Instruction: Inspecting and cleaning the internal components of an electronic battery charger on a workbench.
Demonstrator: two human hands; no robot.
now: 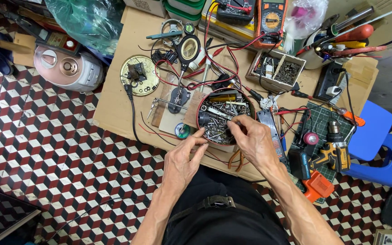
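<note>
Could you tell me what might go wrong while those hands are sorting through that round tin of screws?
The round tin sits near the table's front edge, steadied only by the left hand at its rim; a nudge could tip the screws onto the tiled floor. The right hand digs among sharp metal bits and may get pricked. Loose red and black wires beside the tin could snag.

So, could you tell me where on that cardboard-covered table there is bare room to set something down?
The widest bare patch of the cardboard top lies left of the round brass disc, reaching the near left edge. A smaller one sits behind the disc. It is crowded from the red-rimmed tin of screws, where both the left hand and right hand work, rightward to the cordless drill.
</note>
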